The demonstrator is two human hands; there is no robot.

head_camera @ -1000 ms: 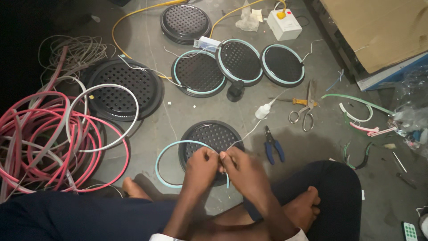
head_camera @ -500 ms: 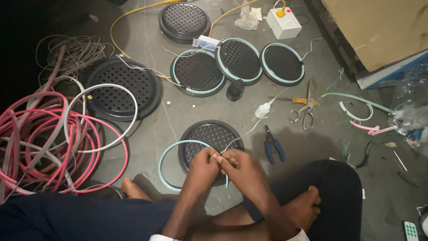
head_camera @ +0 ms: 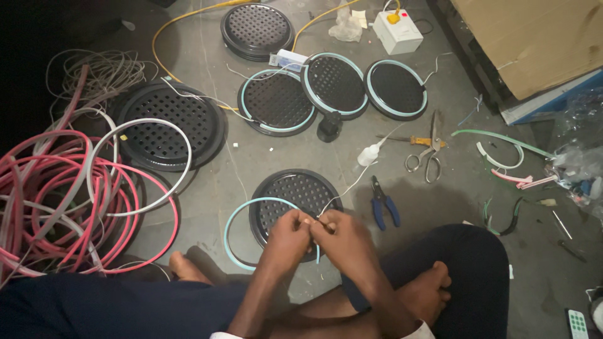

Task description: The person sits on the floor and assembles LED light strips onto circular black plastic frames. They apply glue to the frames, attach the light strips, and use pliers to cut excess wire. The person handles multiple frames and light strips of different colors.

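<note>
My left hand [head_camera: 290, 231] and right hand [head_camera: 342, 233] meet fingertip to fingertip over the near edge of a round black perforated grille [head_camera: 295, 199] that lies on the grey floor [head_camera: 251, 157] just ahead of my crossed legs. Both hands are closed in a pinch on the end of a pale blue strip [head_camera: 242, 216], which curves in a loop out to the left of that grille and back round to my fingers. A thin white wire [head_camera: 352, 185] runs from my fingers up to a small white plug [head_camera: 367, 155].

Just right of the grille lies one pair of blue-handled pliers [head_camera: 383, 204]; beyond it, one pair of scissors [head_camera: 430, 154] and one yellow-handled screwdriver [head_camera: 411, 140].

Further out I count three grilles already ringed in pale blue [head_camera: 276, 100], overlapping in a row, with a small black knob-like piece [head_camera: 330, 127] just in front of them. One stack of bare black grilles [head_camera: 256, 30] sits at the top, and one larger black grille [head_camera: 164, 123] to the left carries a loose white strip loop [head_camera: 141, 166].

At far left is a heap of coiled pink and white strip [head_camera: 56, 201]. One white switch box [head_camera: 397, 30] sits at the top, fed by a yellow cable [head_camera: 182, 19]. Offcuts of green and pink strip [head_camera: 502, 160] lie at right, near a cardboard box [head_camera: 534, 44].
</note>
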